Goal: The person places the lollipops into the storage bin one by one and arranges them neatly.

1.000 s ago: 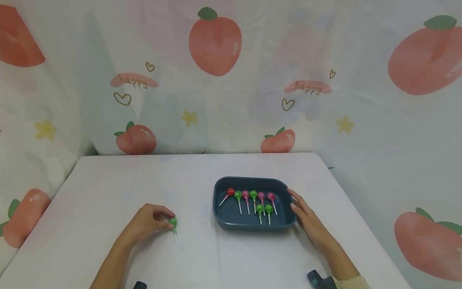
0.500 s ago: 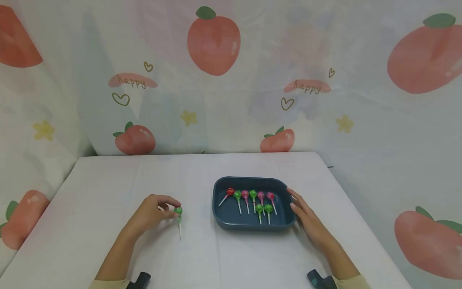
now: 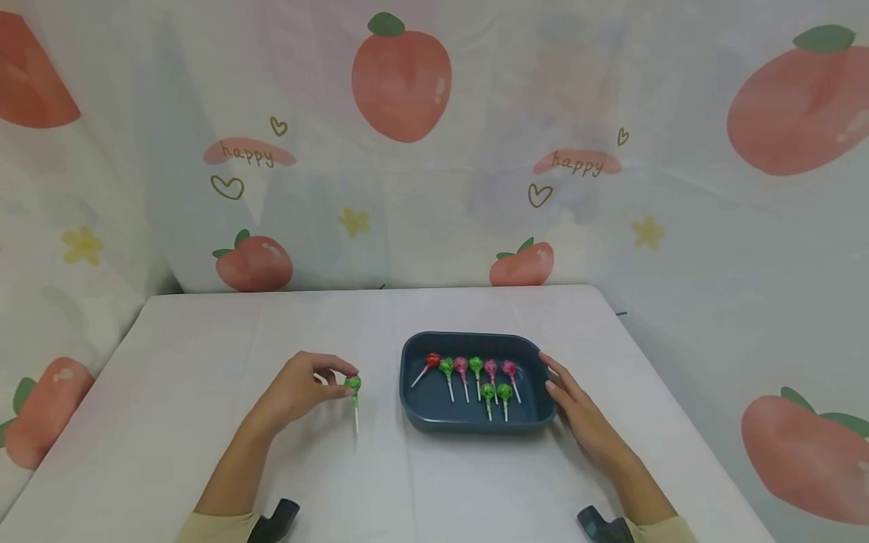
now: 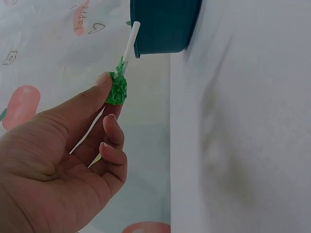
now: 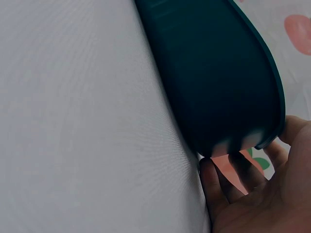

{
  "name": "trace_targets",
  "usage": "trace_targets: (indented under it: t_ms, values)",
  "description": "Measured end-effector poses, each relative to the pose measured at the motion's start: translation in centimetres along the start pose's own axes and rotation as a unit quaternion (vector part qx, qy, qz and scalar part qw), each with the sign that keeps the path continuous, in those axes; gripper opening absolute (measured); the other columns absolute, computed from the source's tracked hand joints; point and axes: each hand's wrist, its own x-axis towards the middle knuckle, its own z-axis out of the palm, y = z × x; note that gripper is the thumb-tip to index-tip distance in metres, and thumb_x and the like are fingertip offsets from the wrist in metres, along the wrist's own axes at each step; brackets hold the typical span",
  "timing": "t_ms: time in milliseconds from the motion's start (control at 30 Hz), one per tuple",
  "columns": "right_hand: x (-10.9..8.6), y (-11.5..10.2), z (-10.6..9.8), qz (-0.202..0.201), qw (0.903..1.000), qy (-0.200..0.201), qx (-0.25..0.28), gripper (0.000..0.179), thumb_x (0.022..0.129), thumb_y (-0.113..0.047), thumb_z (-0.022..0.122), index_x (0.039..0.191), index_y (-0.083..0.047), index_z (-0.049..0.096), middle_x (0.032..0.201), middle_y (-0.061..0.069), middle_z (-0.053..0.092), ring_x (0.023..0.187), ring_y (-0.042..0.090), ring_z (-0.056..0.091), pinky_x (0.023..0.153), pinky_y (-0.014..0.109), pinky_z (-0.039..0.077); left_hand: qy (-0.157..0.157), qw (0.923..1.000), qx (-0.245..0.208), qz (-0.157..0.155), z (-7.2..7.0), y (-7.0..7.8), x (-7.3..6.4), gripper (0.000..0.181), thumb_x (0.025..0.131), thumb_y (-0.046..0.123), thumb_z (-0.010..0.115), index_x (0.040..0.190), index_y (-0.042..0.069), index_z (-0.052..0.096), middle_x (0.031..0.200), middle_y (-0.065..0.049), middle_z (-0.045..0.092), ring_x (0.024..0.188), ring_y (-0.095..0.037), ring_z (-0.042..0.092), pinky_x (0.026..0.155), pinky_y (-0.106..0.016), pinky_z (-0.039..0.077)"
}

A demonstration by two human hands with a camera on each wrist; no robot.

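Note:
My left hand (image 3: 302,388) pinches a green-wrapped lollipop (image 3: 353,383) by its candy head between thumb and fingertips, above the table left of the tray. In the head view its white stick points down. The left wrist view shows the green wrapper (image 4: 116,91) close up, the other fingers loosely bent. A dark blue tray (image 3: 434,419) holds several lollipops: a red one (image 3: 433,360), green ones (image 3: 505,392) and pink ones (image 3: 509,368). My right hand (image 3: 587,418) rests against the tray's right end, fingertips touching the outer wall and rim in the right wrist view.
The tray stands on a white-covered table (image 3: 326,324). Behind and beside the table hangs a pale cloth (image 3: 448,196) printed with peaches. A dark device (image 3: 274,520) sits at the left wrist, another (image 3: 603,526) at the right.
My left hand has carried the green lollipop to the right and farther from me, closer to the tray. The right hand and the tray have stayed in place.

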Motion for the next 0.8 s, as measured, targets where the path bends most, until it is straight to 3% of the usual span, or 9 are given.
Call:
trace_targets:
  t_ms: [800]
  values:
    - [-0.1,-0.1,0.1,0.006,0.9999,0.002,0.012,0.053,0.113,-0.034,0.042,0.164,-0.029,0.028,0.171,0.011,0.017,0.154,0.043,0.012,0.116,0.065,0.015,-0.027,0.9986,-0.024,0.039,3.6,5.5,3.5,0.024,0.083,0.013,0.089,0.105,0.021,0.082,0.096,0.005,0.071,0.089,-0.023,0.060,0.069,-0.037,0.051]
